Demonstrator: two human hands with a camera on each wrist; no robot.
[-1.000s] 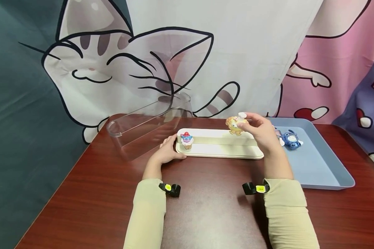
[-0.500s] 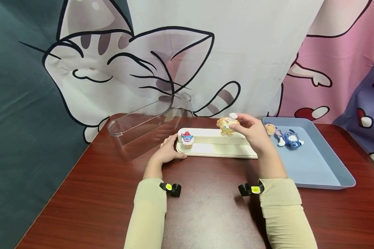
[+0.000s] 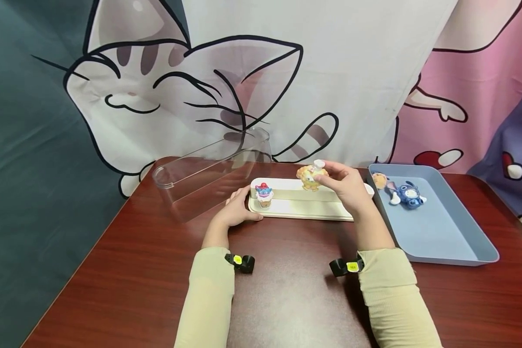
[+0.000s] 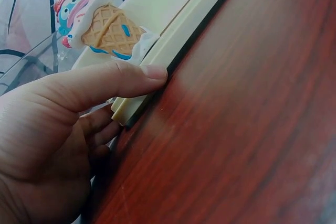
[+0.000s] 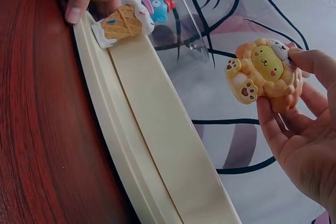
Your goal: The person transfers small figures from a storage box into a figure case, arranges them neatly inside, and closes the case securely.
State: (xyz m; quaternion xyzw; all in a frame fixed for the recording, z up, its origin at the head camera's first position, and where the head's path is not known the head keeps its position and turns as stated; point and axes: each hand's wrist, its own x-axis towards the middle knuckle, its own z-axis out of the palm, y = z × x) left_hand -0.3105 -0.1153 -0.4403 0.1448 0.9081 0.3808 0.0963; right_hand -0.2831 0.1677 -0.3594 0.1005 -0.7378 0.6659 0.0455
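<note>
Yellow figurine (image 5: pixel 265 77) in right hand (image 3: pixel 346 186) — near stand (image 3: pixel 297 209)

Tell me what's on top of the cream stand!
An ice-cream toy stands near its left end. The right hand hides part near the other end, so I can't tell what's there.

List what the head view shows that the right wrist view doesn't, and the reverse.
Only the head view shows the blue tray, with a blue figurine and a peach-coloured figurine in it. Only the right wrist view makes out paw prints on the soles of the yellow animal figurine. Both show that figurine in the right hand, the left hand on the cream base, the ice-cream cone figurine, the clear cover and the wooden table.
</note>
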